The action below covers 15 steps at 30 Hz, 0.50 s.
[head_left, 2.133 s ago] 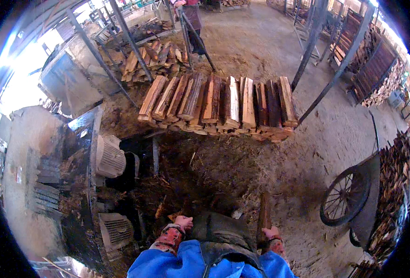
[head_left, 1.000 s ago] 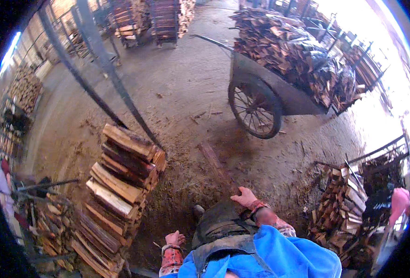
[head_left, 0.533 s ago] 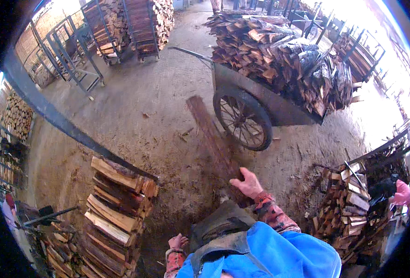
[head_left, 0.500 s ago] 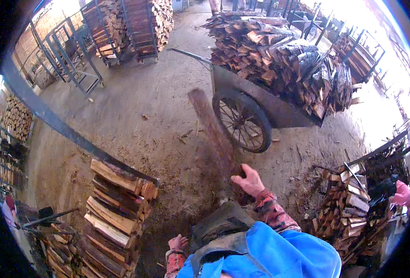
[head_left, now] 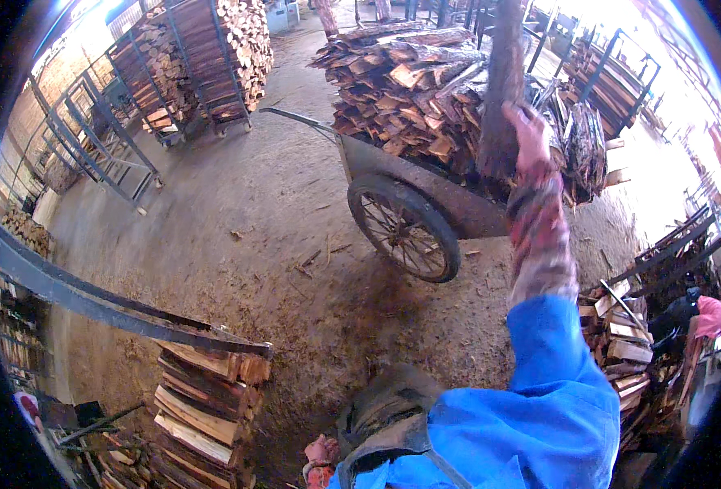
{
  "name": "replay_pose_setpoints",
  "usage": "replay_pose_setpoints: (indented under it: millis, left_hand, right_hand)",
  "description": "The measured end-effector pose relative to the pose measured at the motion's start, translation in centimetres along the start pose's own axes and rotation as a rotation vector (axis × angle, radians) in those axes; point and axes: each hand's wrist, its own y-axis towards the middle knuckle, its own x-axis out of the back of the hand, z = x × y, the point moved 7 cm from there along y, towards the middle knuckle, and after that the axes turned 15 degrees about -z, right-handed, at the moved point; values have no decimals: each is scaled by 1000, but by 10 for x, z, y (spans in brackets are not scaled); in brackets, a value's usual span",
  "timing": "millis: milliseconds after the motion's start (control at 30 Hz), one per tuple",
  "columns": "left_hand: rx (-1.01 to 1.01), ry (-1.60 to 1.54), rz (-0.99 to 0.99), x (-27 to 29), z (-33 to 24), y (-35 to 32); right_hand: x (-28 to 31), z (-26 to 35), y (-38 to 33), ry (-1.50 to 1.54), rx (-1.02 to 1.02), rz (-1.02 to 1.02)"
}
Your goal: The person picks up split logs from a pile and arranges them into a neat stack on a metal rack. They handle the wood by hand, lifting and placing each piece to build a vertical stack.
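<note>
My right hand [head_left: 530,140] is stretched far forward, its fingers closed against the right edge of a long brown log [head_left: 502,90]. The log stands nearly upright in front of a two-wheeled handcart [head_left: 438,181] heaped with split firewood [head_left: 409,90]. Its lower end overlaps the cart's side; I cannot tell whether it touches the load. My left hand [head_left: 321,450] is low beside my body, fingers curled, with nothing visible in them.
At the lower left, split wood [head_left: 202,407] is stacked beneath a metal bar [head_left: 124,303]. Loaded wood racks [head_left: 206,65] and a metal frame [head_left: 108,151] stand at the far left. More split wood [head_left: 628,346] lies at right, near a person in pink [head_left: 709,318].
My right arm has swung up and forward, and the log has gone from slanting over the floor to nearly upright before the cart's load. My left hand's fingers have curled in.
</note>
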Motion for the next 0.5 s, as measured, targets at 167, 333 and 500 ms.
replay_pose_setpoints:
  millis: [167,333,500]
  left_hand:
    - [-86,71,8,2,2,2]
    - [-476,433,172,-8,3,10]
    - [-377,168,290,-18,8,11]
  right_hand:
    - [27,-30,66,-643,576,-132]
    - [50,-244,-96,-948,534,-35]
    - [94,-439,-376,-965,-122,831]
